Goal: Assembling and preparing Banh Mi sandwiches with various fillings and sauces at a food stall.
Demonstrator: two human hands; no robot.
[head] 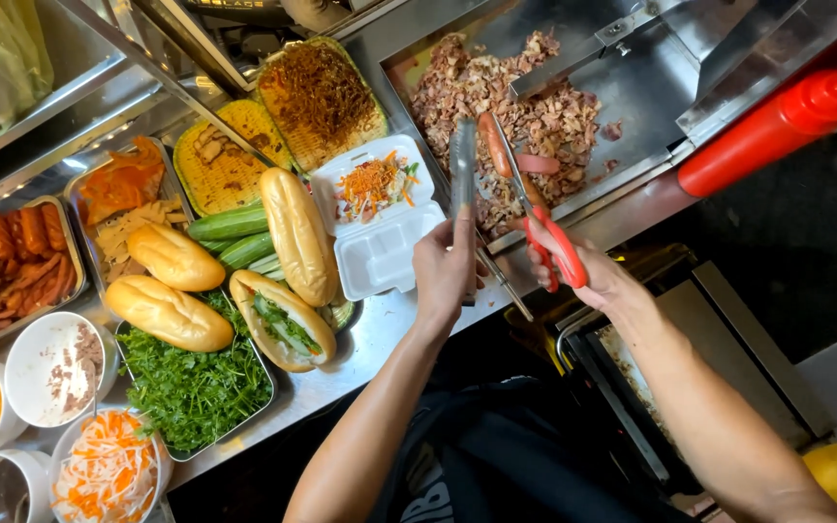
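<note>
My left hand (445, 267) grips metal tongs (463, 167) that point up toward the tray of chopped meat (544, 116). My right hand (581, 274) holds red-handled scissors (538, 221), their blades closed around a sausage (498, 143) over the meat. Left of my hands lies an open white foam box (380, 254) with shredded vegetables in its far half. A split baguette (281, 320) filled with greens rests beside it, among three whole baguettes (297, 235).
A red squeeze bottle (777, 126) lies at the right. Cucumbers (230, 225), a tray of green herbs (196, 392), trays of sausages (12, 261) and fillings, and bowls of pickled carrot (107, 470) and sauces fill the steel counter (380, 334) on the left.
</note>
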